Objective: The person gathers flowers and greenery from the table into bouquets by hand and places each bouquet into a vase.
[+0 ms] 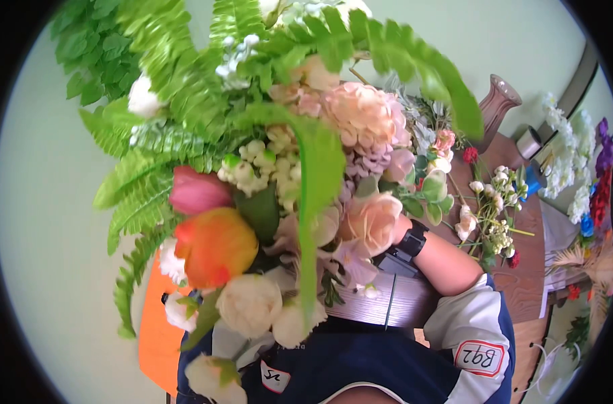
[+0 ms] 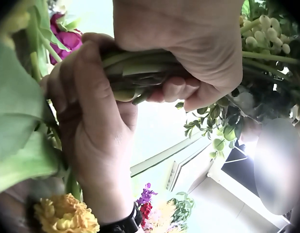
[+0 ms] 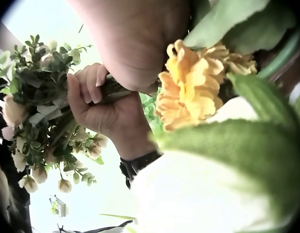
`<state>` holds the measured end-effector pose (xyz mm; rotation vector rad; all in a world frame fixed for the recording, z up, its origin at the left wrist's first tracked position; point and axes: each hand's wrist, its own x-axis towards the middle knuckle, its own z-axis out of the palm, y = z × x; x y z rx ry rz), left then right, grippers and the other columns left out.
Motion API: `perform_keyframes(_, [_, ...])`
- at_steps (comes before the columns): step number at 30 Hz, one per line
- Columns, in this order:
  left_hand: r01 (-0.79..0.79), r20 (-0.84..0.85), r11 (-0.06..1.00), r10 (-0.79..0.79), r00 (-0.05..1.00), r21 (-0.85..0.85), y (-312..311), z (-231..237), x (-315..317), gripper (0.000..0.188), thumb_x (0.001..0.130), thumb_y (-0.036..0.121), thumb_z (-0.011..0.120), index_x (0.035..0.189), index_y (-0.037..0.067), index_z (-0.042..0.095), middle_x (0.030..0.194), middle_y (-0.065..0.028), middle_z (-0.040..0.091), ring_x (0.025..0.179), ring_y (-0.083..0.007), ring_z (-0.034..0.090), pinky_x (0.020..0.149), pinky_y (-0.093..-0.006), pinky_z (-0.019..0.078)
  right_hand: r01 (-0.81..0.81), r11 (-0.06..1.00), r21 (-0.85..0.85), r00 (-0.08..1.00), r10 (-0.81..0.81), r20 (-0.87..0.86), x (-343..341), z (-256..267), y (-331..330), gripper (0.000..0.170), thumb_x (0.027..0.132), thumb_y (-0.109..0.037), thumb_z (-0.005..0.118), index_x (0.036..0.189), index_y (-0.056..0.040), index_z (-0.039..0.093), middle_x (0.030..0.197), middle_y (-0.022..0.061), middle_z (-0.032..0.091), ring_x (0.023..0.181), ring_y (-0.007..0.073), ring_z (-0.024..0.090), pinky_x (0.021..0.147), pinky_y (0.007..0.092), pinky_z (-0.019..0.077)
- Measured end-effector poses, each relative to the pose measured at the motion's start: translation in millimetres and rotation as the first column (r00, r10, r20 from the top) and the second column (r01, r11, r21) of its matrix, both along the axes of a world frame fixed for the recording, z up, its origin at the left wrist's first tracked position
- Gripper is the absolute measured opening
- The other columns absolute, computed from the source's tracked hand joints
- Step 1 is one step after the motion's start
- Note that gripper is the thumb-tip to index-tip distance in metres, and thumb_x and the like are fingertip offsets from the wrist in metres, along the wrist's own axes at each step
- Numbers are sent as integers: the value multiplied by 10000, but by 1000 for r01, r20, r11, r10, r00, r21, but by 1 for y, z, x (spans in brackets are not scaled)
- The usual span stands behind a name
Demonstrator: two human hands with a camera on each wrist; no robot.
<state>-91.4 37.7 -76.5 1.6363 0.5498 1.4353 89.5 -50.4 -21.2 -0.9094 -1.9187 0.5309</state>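
Observation:
A large mixed bouquet fills the middle of the head view, with fern fronds, an orange tulip, a pink tulip, a peach hydrangea and pale roses. Both hands grip its bundled green stems close together. My left hand curls round the bundle, and in the right wrist view leafy sprigs spread beside it. My right hand wraps the stems alongside, near a yellow flower. In the head view blooms hide most of both hands; a black wristband shows.
On the brown wooden table at the right stand a ribbed vase and a small metallic cylinder. Loose white flower sprays lie there too. More flowers stand farther right. An orange chair is at lower left.

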Motion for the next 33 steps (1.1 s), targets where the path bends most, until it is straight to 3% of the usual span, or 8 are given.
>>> perform_keyframes(12, [-386, 15, 915, 386, 922, 115, 2, -6, -4, 261, 787, 219, 636, 973, 40, 597, 945, -92, 600, 948, -227, 554, 800, -327, 445, 300, 946, 125, 871, -325, 368, -2, -30, 16, 234, 757, -31, 547, 990, -38, 569, 774, 184, 576, 741, 362, 574, 661, 434, 471])
perform_keyframes(15, [254, -720, 965, -124, 683, 74, 49, -18, -3, 425, 794, 199, 610, 1151, 19, 465, 1040, -101, 566, 937, -251, 561, 825, -309, 454, 254, 967, -22, 938, -241, 249, -17, -10, 7, 327, 754, -37, 577, 1069, -80, 500, 705, 189, 579, 651, 390, 573, 583, 433, 466])
perform_keyframes(17, [258, -3, 966, -259, 966, -16, 23, -2, 9, 265, 771, 257, 622, 836, 52, 467, 654, -44, 476, 541, -171, 456, 494, -275, 397, 208, 974, -93, 947, -177, 270, -16, -17, 12, 317, 768, -58, 591, 1072, -87, 506, 704, 186, 582, 659, 388, 576, 580, 423, 464])
perform_keyframes(19, [542, 148, 810, -521, 841, -226, 32, 0, 3, 275, 764, 274, 626, 771, 66, 447, 583, -23, 423, 468, -150, 395, 420, -269, 349, 20, 990, -140, 1000, -18, 14, -18, -26, 15, 300, 782, -103, 615, 1068, -94, 524, 710, 179, 588, 644, 369, 581, 573, 396, 457])
perform_keyframes(21, [985, 580, 137, -813, 51, 105, 51, -27, 4, 400, 893, 139, 500, 1270, 34, 418, 1244, -106, 491, 1100, -225, 499, 967, -372, 401, -13, 987, -159, 1000, 11, -14, -18, -27, 15, 296, 779, -106, 620, 1061, -88, 532, 706, 179, 589, 630, 360, 580, 574, 387, 455])
perform_keyframes(24, [49, -98, 816, -128, 987, -576, 39, -46, -27, 569, 811, 103, 624, 1309, 41, 356, 1280, -109, 461, 1106, -224, 498, 943, -365, 424, -28, 984, -175, 999, 35, 36, -16, -27, 16, 286, 778, -114, 626, 1048, -72, 540, 703, 183, 589, 611, 346, 577, 578, 371, 455])
perform_keyframes(32, [911, 510, 399, -764, 394, -106, 39, -3, 9, 260, 876, 336, 446, 915, 81, 473, 612, 3, 365, 578, -142, 381, 596, -284, 343, -25, 976, -217, 999, 17, -41, -16, -18, 10, 254, 784, -123, 623, 1017, -60, 545, 710, 178, 597, 643, 332, 591, 590, 370, 463])
perform_keyframes(33, [702, 191, 685, -676, 712, -193, 32, -6, 7, 233, 882, 314, 452, 904, 82, 472, 632, 2, 360, 572, -141, 358, 595, -288, 327, 1, 979, -202, 999, -8, -35, -15, -11, 10, 245, 774, -129, 616, 1007, -80, 553, 740, 168, 606, 686, 349, 592, 609, 399, 467])
